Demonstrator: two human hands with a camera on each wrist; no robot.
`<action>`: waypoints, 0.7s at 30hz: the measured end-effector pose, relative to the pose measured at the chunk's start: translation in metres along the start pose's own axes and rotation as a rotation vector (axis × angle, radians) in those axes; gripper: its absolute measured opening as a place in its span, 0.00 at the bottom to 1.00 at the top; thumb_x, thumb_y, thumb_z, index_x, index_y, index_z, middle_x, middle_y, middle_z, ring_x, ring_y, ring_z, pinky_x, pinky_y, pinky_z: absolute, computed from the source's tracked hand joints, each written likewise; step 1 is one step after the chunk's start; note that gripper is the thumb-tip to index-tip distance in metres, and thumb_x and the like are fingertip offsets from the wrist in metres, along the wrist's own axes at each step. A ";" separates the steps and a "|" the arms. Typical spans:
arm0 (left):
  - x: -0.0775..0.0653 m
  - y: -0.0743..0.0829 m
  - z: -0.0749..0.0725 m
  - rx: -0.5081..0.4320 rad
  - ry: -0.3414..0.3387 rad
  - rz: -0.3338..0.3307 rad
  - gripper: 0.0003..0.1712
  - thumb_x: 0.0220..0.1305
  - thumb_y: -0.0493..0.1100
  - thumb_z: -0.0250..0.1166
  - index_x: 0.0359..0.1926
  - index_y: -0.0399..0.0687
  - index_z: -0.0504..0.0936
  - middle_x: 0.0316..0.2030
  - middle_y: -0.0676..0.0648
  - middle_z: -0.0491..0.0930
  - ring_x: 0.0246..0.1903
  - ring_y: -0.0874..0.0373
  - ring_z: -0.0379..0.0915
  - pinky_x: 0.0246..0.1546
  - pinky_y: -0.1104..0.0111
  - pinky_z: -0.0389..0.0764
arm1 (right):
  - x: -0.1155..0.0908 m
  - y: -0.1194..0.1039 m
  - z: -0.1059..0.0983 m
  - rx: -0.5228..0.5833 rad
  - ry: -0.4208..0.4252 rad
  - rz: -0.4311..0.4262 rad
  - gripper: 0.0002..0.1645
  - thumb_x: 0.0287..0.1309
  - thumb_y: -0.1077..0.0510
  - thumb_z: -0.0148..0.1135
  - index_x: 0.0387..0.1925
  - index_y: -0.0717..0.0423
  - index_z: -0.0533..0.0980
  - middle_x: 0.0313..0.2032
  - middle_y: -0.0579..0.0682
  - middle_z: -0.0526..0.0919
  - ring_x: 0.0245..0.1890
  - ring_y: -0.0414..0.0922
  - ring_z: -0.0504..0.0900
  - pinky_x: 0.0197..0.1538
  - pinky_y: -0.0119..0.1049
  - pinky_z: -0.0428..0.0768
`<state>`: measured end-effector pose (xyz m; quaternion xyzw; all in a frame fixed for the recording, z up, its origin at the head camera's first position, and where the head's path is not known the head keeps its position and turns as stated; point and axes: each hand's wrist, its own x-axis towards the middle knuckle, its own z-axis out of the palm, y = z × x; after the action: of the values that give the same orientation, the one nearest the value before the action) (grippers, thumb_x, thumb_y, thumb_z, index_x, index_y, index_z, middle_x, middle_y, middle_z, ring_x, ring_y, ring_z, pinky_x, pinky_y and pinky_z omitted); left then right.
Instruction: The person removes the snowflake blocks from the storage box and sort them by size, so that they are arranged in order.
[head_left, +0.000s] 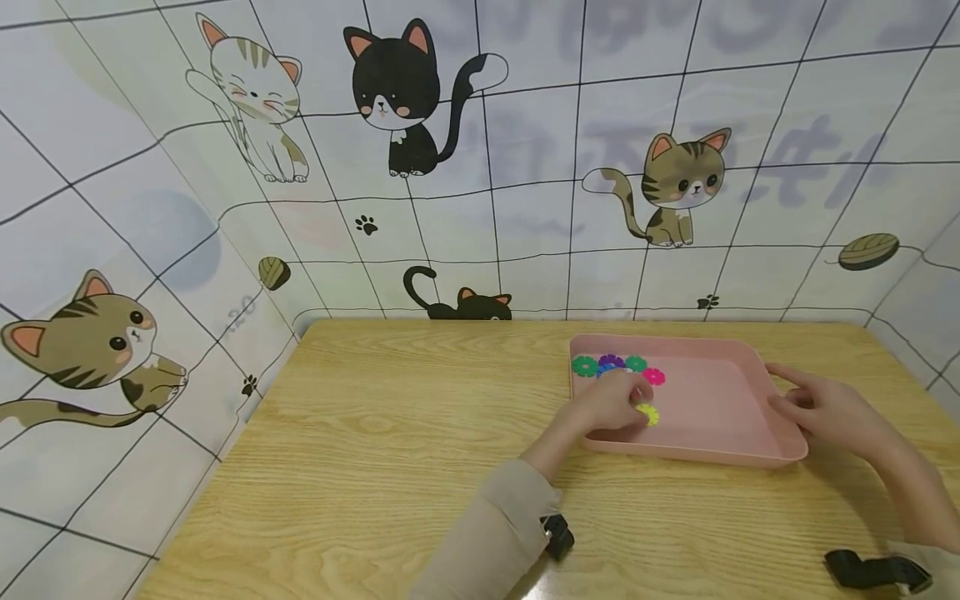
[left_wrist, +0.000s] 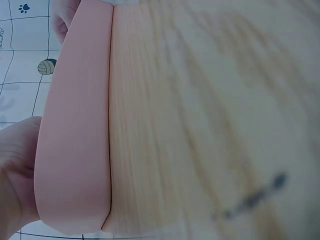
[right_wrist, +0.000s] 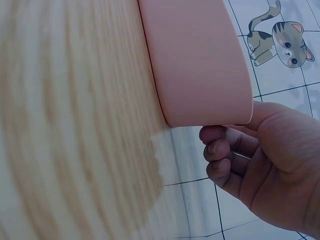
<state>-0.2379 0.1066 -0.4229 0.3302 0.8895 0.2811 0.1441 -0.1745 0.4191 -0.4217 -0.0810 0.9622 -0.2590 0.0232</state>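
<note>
Our right hand (head_left: 834, 412) grips the pink tray (head_left: 723, 404), likely steadying it. We can't tell whether our left hand (head_left: 611, 402) pinches flower discs (head_left: 655, 377).

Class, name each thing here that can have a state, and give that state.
Pink tray: open side up on the table.
Left grip: inside the tray; pinching unclear.
Right grip: holding the tray's right edge.
Green pieces: lying in the tray.
Purple piece: in the tray, partly hidden.
Blue piece: in the tray, partly hidden.
Pink piece: lying in the tray.
Yellow piece: partly hidden by the left grip.
</note>
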 end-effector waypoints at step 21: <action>0.001 0.005 0.002 0.021 0.021 0.018 0.11 0.69 0.37 0.65 0.50 0.53 0.85 0.42 0.57 0.81 0.35 0.69 0.70 0.34 0.82 0.70 | -0.001 0.001 0.001 0.021 0.025 -0.023 0.34 0.74 0.56 0.56 0.70 0.74 0.59 0.28 0.47 0.81 0.19 0.36 0.68 0.24 0.32 0.65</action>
<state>-0.2353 0.1105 -0.4216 0.3365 0.8909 0.2767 0.1287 -0.1731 0.4197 -0.4231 -0.0884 0.9586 -0.2704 0.0094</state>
